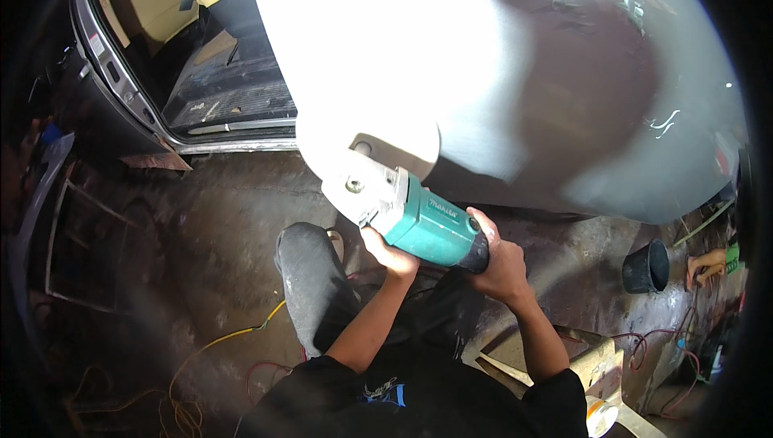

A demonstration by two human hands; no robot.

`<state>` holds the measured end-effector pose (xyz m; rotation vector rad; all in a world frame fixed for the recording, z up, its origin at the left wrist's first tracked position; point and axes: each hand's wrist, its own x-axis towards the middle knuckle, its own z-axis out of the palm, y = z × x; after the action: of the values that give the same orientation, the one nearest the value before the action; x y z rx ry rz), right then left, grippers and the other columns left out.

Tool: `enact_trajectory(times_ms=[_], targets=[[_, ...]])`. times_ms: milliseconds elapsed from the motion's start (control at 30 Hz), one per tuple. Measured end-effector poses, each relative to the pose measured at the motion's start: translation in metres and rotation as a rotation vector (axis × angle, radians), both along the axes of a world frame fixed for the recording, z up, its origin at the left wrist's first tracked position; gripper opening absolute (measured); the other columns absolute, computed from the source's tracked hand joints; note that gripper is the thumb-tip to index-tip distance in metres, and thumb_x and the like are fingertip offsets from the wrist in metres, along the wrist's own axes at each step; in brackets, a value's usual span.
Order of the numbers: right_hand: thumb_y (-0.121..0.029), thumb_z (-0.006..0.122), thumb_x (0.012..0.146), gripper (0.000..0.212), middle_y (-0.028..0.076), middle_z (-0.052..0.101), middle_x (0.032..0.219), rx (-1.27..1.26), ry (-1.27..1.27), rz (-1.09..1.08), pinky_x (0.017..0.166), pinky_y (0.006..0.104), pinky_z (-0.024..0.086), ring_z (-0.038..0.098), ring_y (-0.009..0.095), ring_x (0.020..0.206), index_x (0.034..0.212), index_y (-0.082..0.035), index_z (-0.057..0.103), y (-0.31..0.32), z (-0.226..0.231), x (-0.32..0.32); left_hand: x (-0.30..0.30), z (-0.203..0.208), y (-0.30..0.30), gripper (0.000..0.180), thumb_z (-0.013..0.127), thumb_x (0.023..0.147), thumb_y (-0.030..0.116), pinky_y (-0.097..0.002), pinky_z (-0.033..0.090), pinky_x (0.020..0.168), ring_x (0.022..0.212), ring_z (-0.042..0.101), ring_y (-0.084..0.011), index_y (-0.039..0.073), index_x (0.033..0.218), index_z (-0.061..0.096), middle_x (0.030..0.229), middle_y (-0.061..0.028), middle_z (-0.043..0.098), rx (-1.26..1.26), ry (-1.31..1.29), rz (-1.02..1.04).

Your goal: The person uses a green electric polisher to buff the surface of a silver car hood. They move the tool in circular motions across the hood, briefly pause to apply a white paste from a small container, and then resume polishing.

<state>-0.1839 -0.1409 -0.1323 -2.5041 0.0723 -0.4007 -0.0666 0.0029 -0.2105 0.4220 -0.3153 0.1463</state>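
A green power polisher (pixel 431 227) with a pale metal head is held in both my hands, in front of a glossy silver vehicle panel (pixel 471 128). Its round whitish pad (pixel 420 138) lies up against the panel's lower edge; whether it presses there is hard to tell in the glare. My left hand (pixel 390 254) is closed under the body near the head, with most fingers hidden beneath the tool. Around the black rear end wraps my right hand (pixel 501 263). Strong light washes out much of the panel, and a dark shadow falls across its right part.
To the left, an open vehicle doorway (pixel 229 88) shows a ribbed floor and a yellowish seat. A black bucket (pixel 646 267) stands at right. Beside my right arm is a worn, pale stool-like thing (pixel 592 365). A yellow cable (pixel 229 335) and red hoses cross the dirty floor.
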Motion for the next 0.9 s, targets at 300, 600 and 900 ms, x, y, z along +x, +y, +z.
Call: enact_trajectory(times_ms=[300,600,900], targets=[[-0.004,0.075,0.069,0.094,0.02,0.065,0.12,0.247,-0.343,0.042,0.09,0.0415,0.053,0.068,0.039,0.104,0.151,-0.012,0.031,0.027,0.075,0.035,0.031,0.177,0.013,0.069,0.048,0.101,0.055,-0.04,0.036,0.109,0.129,0.043,-0.0229,0.007,0.149,0.036,0.14,-0.0091,0.045,0.375,0.116,0.351],[-0.01,0.075,0.066,0.097,0.018,0.071,0.094,0.253,-0.261,0.029,0.08,0.0481,0.055,0.069,0.042,0.088,0.152,-0.019,0.03,0.03,0.074,0.044,0.047,0.172,0.029,0.052,0.043,0.107,0.039,-0.0392,0.034,0.112,0.129,0.046,-0.0202,-0.001,0.141,0.047,0.14,-0.0098,0.05,0.304,-0.197,0.256],[-0.001,0.079,0.072,0.093,0.016,0.056,0.127,0.884,-0.695,-0.071,0.104,0.0393,0.044,0.058,0.024,0.114,0.149,0.0,0.027,0.014,0.012,0.033,0.012,0.23,-0.055,0.048,0.075,0.086,0.026,-0.0402,0.055,0.083,0.093,0.07,-0.0292,0.0,0.123,0.058,0.106,-0.0174,0.07,1.217,-0.888,0.418]])
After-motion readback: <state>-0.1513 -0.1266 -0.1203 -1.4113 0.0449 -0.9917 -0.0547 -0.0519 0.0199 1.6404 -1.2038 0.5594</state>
